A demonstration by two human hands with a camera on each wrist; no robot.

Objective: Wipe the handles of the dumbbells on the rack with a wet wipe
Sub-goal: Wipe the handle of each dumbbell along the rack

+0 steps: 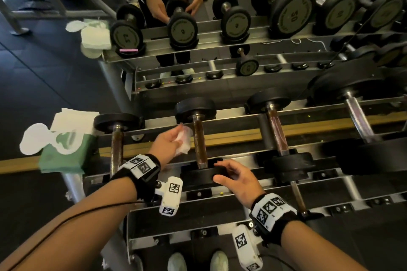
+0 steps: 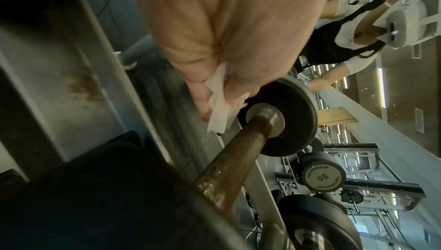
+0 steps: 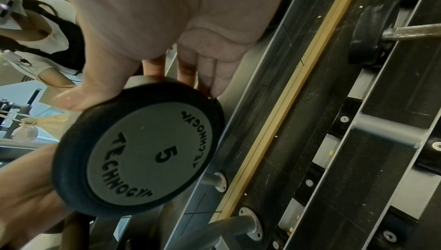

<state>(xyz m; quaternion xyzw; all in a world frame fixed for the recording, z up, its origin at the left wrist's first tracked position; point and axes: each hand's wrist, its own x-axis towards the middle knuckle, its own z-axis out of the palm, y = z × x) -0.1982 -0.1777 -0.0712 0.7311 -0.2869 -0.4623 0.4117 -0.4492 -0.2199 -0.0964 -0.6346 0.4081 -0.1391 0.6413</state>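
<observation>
A small dumbbell with a rusty brown handle [image 1: 200,145] lies on the top shelf of the rack [image 1: 242,132]. My left hand [image 1: 179,138] grips a crumpled white wet wipe [image 1: 185,142], [image 2: 219,107] just left of the handle [image 2: 238,152], near its far head [image 2: 286,118]. I cannot tell whether the wipe touches the handle. My right hand [image 1: 220,171] grips the near black head [image 1: 198,175] of the same dumbbell. In the right wrist view the thumb and fingers [image 3: 212,76] curl round the rim of that head [image 3: 143,152], which is marked 5.
A green pack of wipes [image 1: 66,152] with its flap open sits at the rack's left end. Other dumbbells lie to the left [image 1: 116,145] and to the right [image 1: 277,134], [image 1: 359,121]. A mirror [image 1: 220,28] behind reflects the rack. My shoes [image 1: 176,262] stand below.
</observation>
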